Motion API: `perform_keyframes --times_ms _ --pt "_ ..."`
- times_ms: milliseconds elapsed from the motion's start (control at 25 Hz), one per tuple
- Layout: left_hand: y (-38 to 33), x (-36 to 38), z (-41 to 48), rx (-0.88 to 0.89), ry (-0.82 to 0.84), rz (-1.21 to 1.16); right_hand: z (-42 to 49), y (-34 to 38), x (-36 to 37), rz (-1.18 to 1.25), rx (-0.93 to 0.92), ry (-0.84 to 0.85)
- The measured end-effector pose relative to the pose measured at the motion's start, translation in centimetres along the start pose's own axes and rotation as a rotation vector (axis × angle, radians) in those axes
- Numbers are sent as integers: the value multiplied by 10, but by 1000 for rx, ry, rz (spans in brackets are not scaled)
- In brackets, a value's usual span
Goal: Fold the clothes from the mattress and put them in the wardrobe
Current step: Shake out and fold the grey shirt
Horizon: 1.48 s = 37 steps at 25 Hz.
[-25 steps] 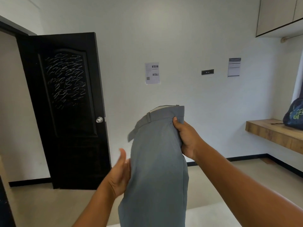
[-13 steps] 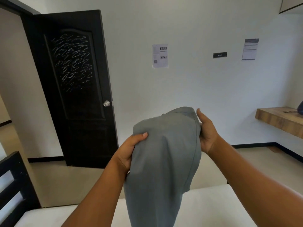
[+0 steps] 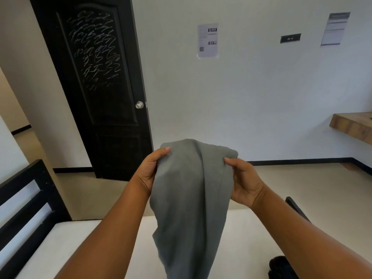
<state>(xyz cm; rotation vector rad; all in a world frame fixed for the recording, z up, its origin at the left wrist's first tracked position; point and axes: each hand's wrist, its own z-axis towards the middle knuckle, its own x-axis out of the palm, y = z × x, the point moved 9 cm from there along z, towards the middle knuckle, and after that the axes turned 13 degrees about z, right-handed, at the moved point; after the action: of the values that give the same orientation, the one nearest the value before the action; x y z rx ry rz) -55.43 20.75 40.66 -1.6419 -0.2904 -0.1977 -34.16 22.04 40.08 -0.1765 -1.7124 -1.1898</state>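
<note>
Grey trousers (image 3: 191, 198) hang above the mattress (image 3: 80, 238), soft, light and floppy; the left hand (image 3: 150, 172) and right hand (image 3: 244, 181) each pinch a top corner, the likeliest holds

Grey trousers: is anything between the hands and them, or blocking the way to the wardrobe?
Nothing: left hand and right hand pinch the grey trousers directly. The wardrobe is out of view; path unknown.
</note>
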Motion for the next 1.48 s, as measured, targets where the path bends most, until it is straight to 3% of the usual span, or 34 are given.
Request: perform_keyframes --times_ms 120,320,440,640,800,920,1040,1160,1240,1400,1480 --pt "34 -12 -13 -3 100 -162 7 -3 -4 80 -101 -155" --pt "114 -15 -45 -165 193 -170 10 -34 -11 69 -16 -203" --pt "133 -27 -57 -204 78 -36 11 -41 -32 -73 48 -302" --pt "100 -63 -51 -133 -119 141 8 -31 -59 -348 227 -427" --pt "98 -79 -49 -157 -227 -82 0 -48 -70 5 200 -326" --pt "111 -81 -48 -134 -228 -107 -7 -86 -89 103 337 -310" --pt "123 -83 -53 -185 -124 56 -5 -99 -91 77 375 -240" --pt "127 -82 -55 -288 16 364 2 -98 -79 -145 355 -142" --pt "121 -95 -55 -316 -46 436 6 -97 -77 -206 348 -158" --pt "114 -118 -59 -199 -150 48 13 -96 -76 48 261 -271" --pt "120 -111 -61 -187 -86 82 14 -95 -73 84 230 -271"
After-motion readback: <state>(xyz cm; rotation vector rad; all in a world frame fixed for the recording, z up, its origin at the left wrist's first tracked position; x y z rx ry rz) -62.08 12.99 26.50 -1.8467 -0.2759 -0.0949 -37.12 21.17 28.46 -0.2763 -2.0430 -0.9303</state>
